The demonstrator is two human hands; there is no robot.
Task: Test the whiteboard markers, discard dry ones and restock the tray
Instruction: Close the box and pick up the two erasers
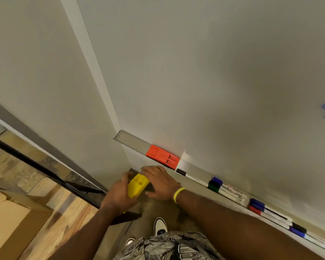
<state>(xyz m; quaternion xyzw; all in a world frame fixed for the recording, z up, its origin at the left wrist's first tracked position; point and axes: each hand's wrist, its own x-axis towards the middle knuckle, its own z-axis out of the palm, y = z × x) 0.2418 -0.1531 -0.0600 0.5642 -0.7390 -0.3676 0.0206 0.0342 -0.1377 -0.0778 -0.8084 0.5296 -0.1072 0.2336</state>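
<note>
Matt yellow plastic block (137,186), gripped by the left hand (118,194) and right hand (158,182). Just beyond the right hand, a dull brushed-metal tray (131,140) bears a matt red plastic eraser (162,156) below the smooth, faintly glossy whiteboard (214,72). Left of the left hand is a matt cardboard box (11,218).

Red eraser (162,156) lay flat in the tray (131,142), near its left end. Yellow eraser (137,186), same shape, was off the tray, below and left of the red one. Cardboard box (9,222) sat bottom left, against a wood surface (68,212) with a rounded corner. Black bar (26,158) ran diagonally above that, over slate-look tiles (11,166). White shoe (160,225) pointed up-frame; second shoe (129,241) to its left was mostly hidden. Black-and-white patterned shorts (169,244) at bottom edge. Yellow wristband (178,194) mid-frame. Grey wall (45,72) filled upper left.
</note>
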